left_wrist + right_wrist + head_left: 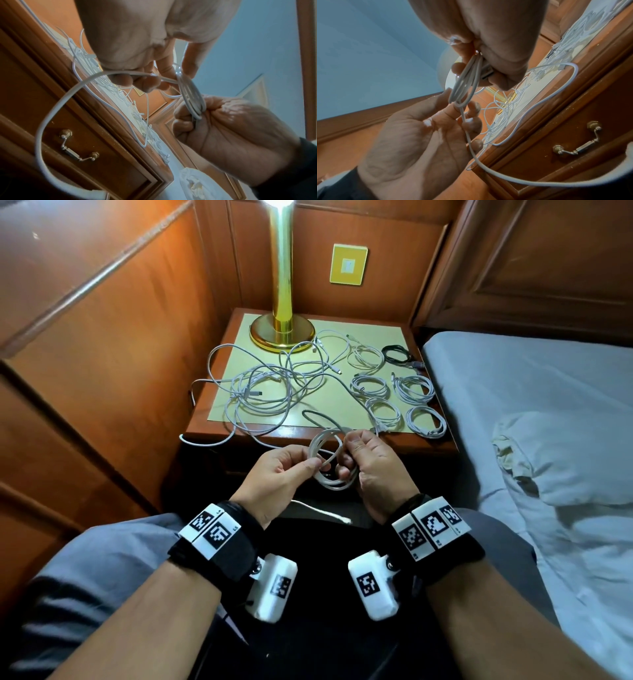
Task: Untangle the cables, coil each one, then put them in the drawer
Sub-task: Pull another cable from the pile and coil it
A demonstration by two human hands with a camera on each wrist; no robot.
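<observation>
Two hands work one white cable (325, 463): the right hand (371, 467) grips its loops, the left hand (284, 474) pinches the loose end.

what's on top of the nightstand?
On the nightstand: brass lamp, tangled white cables, five white coils, one black coil. The drawer is closed, its contents hidden.

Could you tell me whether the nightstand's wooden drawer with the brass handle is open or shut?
Shut: the wooden drawer front sits flush in the nightstand's frame, its brass handle hanging down untouched.
</observation>
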